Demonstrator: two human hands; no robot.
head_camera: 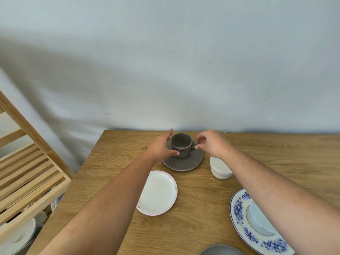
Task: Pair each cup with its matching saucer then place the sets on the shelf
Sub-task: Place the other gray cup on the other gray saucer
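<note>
Grey cup [181, 144] upright on grey saucer [184, 161], frame centre; right hand [209, 144] pinches handle, left hand [163, 147] cups its left side.

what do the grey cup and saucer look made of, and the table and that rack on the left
Grey cup and grey saucer: likely matte-glazed ceramic or stoneware, given the dull even surface with almost no shine. Table: wood or wood-look laminate, with printed-looking oak grain; I can't tell which. Rack: pale unfinished-looking wood slats, probably pine or bamboo.
</note>
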